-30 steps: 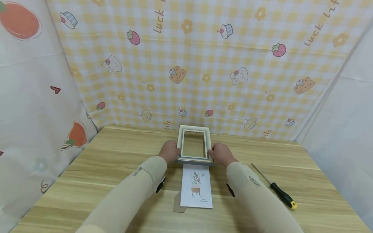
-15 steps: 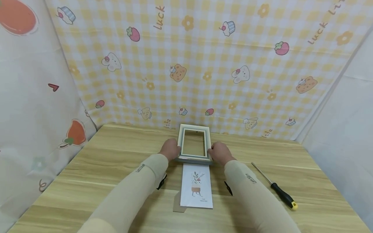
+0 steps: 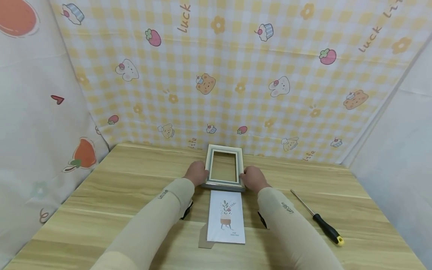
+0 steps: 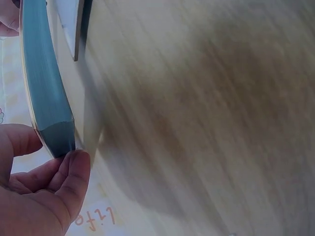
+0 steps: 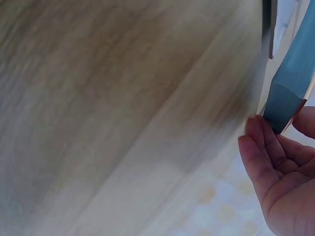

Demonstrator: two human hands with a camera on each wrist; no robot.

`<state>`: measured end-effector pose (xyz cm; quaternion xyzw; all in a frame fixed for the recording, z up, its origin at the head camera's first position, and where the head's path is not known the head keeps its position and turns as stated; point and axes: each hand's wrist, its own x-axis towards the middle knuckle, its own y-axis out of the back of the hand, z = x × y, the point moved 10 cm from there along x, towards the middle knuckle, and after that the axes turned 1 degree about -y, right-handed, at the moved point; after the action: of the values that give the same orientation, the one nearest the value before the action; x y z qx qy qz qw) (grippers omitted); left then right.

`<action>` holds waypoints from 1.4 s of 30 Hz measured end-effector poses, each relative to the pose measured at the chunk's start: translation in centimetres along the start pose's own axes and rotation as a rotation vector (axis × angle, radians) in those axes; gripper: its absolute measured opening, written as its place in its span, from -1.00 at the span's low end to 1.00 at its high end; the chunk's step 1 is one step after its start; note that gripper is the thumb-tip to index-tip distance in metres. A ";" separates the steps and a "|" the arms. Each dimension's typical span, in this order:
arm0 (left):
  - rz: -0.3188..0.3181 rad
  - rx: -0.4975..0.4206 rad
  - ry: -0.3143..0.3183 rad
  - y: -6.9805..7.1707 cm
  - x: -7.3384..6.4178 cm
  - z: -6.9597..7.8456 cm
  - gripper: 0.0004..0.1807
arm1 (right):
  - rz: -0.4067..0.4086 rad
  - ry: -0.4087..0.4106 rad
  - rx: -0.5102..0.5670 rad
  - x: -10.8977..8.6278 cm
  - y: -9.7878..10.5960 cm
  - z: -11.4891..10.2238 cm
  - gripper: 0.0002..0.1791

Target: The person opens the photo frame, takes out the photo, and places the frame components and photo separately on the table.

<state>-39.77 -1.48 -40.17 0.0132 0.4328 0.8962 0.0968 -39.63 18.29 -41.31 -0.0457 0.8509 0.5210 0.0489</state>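
A cream and blue-grey picture frame (image 3: 223, 185) with an open middle is at the back of the table, near the checked cloth. My left hand (image 3: 196, 173) pinches its left side, thumb on the face and fingers beneath. On the opposite side my right hand (image 3: 254, 178) grips it the same way. Both wrist views show the frame's blue outer edge (image 4: 47, 73) between thumb and fingers. Just in front of the frame lies a white card (image 3: 226, 217) printed with a potted plant, a brown-grey corner of something (image 3: 206, 240) showing under its left side.
A screwdriver (image 3: 324, 225) with a black and yellow handle lies on the wooden table (image 3: 135, 195), right of my right forearm. A checked cloth (image 3: 222, 108) hangs right behind the table, with white cloth (image 3: 37, 123) on the left.
Both hands keep their hold on the picture frame, which stays almost in place. The view has shifted slightly. The card and screwdriver look unmoved on the table.
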 end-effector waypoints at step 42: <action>-0.018 0.063 0.019 -1.4 0.7 -0.9 -0.64 | 0.007 0.003 -0.067 0.3 -0.6 -0.2 -0.59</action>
<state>-40.31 -1.21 -41.90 0.0038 0.4618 0.8813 0.1002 -39.82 17.84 -41.80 -0.0451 0.8332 0.5494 0.0440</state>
